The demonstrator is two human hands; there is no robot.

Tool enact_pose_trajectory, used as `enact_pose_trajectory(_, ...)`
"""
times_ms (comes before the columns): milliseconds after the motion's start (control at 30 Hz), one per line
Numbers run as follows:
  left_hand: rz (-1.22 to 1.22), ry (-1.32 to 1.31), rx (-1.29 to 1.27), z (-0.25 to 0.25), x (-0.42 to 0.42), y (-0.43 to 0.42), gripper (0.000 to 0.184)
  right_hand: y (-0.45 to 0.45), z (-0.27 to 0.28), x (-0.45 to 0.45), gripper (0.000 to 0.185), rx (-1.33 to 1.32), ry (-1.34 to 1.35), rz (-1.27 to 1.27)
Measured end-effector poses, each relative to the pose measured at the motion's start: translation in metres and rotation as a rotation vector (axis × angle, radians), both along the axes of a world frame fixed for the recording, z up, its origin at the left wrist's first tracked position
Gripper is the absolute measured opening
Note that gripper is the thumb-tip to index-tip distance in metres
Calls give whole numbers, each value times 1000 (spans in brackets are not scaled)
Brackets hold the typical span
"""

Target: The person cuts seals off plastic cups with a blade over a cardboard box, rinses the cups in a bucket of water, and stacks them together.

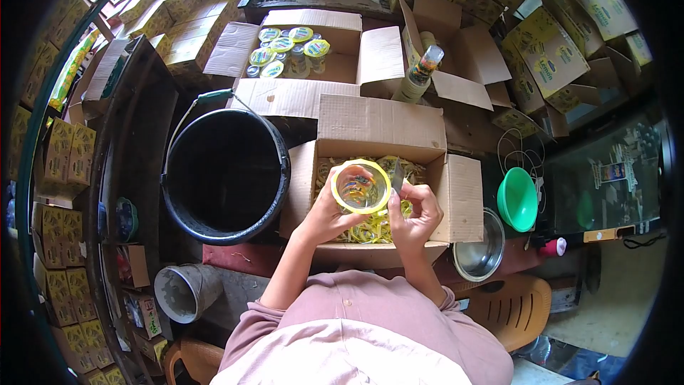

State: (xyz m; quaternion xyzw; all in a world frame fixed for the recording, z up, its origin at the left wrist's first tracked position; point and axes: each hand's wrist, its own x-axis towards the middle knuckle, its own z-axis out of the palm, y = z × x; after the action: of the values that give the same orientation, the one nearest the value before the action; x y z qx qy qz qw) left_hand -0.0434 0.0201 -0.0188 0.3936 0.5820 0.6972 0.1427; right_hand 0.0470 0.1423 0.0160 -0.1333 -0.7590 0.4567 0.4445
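Note:
My left hand is wrapped round a clear plastic cup with a yellow rim, its round end facing up toward me. Close to the cup's right side, my right hand pinches a thin dark blade-like piece between thumb and fingers. Both hands are above an open cardboard box holding many yellow and clear strips. Part of the strips is hidden behind the cup and hands.
A black bucket stands left of the box. Behind are a carton of yellow-lidded cups and a bottle. On the right are a green bowl and a metal bowl. A grey bucket stands lower left.

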Motion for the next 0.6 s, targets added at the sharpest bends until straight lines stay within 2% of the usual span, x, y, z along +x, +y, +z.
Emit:
enact_pose_trajectory(200,-58,-87,0,6,3,1,63,1,-3,4,15,105,-21,27)
enact_pose_trajectory(300,-109,-32,-42,14,2,-1,59,6,-5,2,16,106,-11,58)
enact_pose_trajectory(400,-110,-130,18,11,4,-1,56,5,-2,1,15,-75,8,96)
enact_pose_trajectory(600,-183,-130,-22,13,2,-4,56,6,-4,4,15,1,16,65)
